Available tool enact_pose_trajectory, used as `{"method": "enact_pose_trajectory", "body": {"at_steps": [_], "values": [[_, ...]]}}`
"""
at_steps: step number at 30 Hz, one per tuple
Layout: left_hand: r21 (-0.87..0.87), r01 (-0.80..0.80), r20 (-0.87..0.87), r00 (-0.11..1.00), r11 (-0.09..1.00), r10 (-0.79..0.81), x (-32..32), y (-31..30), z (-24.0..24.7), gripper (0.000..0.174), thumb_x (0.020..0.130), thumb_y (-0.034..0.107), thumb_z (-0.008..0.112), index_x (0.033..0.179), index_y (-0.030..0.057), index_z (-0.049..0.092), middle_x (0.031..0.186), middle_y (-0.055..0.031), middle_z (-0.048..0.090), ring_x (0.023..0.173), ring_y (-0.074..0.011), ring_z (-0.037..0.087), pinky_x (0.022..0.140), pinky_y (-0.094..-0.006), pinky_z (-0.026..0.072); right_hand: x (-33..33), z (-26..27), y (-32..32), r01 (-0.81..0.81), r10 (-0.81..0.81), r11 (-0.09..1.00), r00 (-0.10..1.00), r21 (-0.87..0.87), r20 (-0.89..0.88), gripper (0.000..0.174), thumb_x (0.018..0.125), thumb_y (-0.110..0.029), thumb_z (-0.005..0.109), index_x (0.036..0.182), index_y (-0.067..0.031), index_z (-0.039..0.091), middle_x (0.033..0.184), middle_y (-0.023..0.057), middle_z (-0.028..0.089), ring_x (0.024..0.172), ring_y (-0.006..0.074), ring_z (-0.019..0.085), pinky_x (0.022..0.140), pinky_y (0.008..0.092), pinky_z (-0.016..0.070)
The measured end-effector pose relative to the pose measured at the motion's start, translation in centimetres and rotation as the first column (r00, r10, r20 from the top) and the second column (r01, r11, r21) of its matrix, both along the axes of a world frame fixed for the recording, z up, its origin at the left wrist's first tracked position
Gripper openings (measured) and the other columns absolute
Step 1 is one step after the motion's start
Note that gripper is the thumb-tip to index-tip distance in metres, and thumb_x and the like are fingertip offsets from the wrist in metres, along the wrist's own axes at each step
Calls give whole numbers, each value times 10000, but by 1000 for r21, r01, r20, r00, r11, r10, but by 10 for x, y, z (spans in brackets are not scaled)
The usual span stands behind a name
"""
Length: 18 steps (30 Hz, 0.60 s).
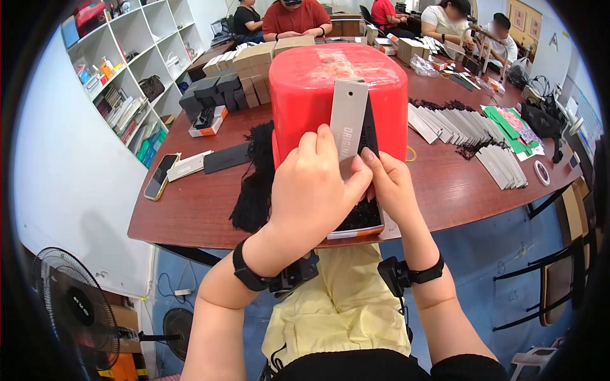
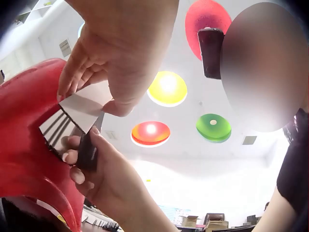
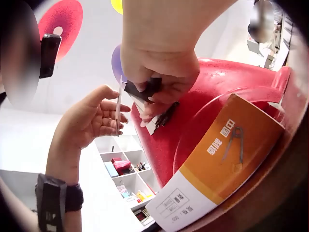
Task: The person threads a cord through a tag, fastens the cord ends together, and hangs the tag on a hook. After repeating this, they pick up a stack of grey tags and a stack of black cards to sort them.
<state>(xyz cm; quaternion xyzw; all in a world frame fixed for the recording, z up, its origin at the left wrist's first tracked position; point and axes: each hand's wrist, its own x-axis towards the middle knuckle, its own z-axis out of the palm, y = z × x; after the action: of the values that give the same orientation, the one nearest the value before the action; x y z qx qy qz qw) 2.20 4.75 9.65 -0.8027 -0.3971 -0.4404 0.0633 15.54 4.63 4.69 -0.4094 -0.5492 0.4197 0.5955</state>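
My left hand pinches a pale grey hang tag between thumb and fingers. The tag stands upright, with a punched hole at its top and printed letters down its face. Close beside it my right hand grips a black tag, partly hidden behind the grey one in the head view. In the right wrist view the grey tag shows edge-on in the left hand. Right behind both hands is a red plastic stool. Below them an open box holds black strings.
A heap of black strings lies left of the stool, near a phone and loose tags. Fanned rows of grey tags spread at the right beside a tape roll. Stacked cartons stand behind; several people sit beyond.
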Motion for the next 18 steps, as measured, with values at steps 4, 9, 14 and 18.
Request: {"method": "enact_pose_trajectory", "body": {"at_steps": [4,9,14,18], "values": [[149,-69,-28,997,986,74,11,-3,-8,461,645,222,574,938,-123,486,720,-144,494,570,-238,539,487,-286,459,2,-3,0,44,-49,997,996,64,78,322,871,-274,430,741,-1,541,555,32,539,423,64,478,377,186,359],[202,-132,6,991,970,134,12,1,-15,471,641,219,575,959,-117,490,678,-114,475,529,-210,515,448,-271,447,3,5,-4,55,-63,997,989,62,136,326,872,-271,427,723,-5,540,534,14,510,429,65,476,384,196,361],[206,-131,-7,991,970,135,12,-4,-18,486,643,222,578,984,-112,486,679,-107,479,524,-201,512,439,-264,444,3,1,-2,78,-93,992,982,101,161,330,872,-271,428,712,-5,541,531,19,514,430,66,480,388,195,364],[220,-151,-11,988,964,157,13,1,-19,484,654,223,576,993,-110,485,675,-102,477,527,-196,512,438,-258,444,2,0,-1,69,-77,996,988,64,134,330,873,-261,428,700,-2,537,526,14,516,434,56,477,395,193,368]]}}
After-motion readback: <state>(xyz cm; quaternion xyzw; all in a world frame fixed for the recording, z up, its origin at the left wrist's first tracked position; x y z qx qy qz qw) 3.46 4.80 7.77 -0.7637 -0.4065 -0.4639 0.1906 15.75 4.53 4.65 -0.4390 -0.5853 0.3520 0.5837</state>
